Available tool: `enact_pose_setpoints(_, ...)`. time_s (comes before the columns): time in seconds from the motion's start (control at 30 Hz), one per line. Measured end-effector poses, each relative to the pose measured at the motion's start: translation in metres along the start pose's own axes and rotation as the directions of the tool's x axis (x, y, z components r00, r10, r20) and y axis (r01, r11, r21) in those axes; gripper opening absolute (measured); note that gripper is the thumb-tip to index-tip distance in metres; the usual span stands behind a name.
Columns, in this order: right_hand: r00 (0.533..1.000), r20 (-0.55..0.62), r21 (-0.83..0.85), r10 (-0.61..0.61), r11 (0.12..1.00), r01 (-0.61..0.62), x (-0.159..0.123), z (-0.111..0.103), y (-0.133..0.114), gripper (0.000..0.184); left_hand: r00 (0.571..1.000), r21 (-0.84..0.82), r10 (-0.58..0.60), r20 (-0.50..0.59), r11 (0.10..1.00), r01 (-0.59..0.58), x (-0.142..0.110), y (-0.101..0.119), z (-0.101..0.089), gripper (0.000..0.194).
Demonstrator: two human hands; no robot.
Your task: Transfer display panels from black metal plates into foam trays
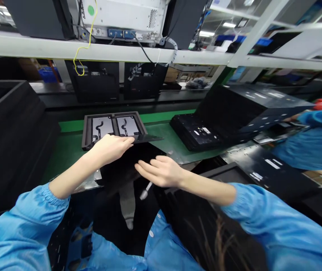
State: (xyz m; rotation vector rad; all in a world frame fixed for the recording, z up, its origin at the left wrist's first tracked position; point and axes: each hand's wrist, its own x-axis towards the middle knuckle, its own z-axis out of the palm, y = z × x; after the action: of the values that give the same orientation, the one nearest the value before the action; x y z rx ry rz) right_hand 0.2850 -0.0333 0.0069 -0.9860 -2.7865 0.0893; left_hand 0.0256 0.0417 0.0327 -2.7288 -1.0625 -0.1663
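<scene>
My left hand (111, 148) pinches the edge of a thin dark flat panel (149, 139), seen nearly edge-on above the green bench. Lower down, between my hands, lies a larger glossy black sheet-like surface (127, 165); its exact kind is unclear. My right hand (161, 171) hovers at that surface's right side with its fingers stretched out, and whether they touch it I cannot tell. A small light-coloured rod-like piece (145, 192) shows just under my right hand. Behind my left hand stands a dark foam tray (85, 130) with two compartments, each holding a grey plate with a black ribbon cable.
Black foam boxes (14, 150) rise at the left. A stack of black panels (234, 109) and a lower stack (197, 131) stand at the right on the green bench (62, 158). A white shelf (186, 56) runs above. At far right is a co-worker's blue sleeve (313, 143).
</scene>
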Motion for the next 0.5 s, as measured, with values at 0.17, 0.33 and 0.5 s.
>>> enact_pose_setpoints(0.17, 0.979, -0.201, 0.041, -0.046, 0.998, 0.056, -0.097, -0.039, -0.019, 0.04, 0.991, 0.037, 0.122, -0.049, 0.992, -0.12, -0.021, 0.016, 0.028, 0.04)
enact_pose_setpoints(0.33, 0.893, -0.406, 0.212, 0.194, 0.97, -0.114, -0.144, -0.053, -0.014, 0.038, 0.983, 0.089, 0.152, -0.107, 0.986, -0.143, -0.046, 0.037, 0.075, 0.05)
enact_pose_setpoints(0.5, 0.401, -0.52, 0.629, 0.755, 0.655, -0.418, -0.123, -0.043, 0.021, 0.016, 0.975, 0.086, 0.154, -0.157, 0.986, -0.142, -0.055, 0.049, 0.097, 0.046)
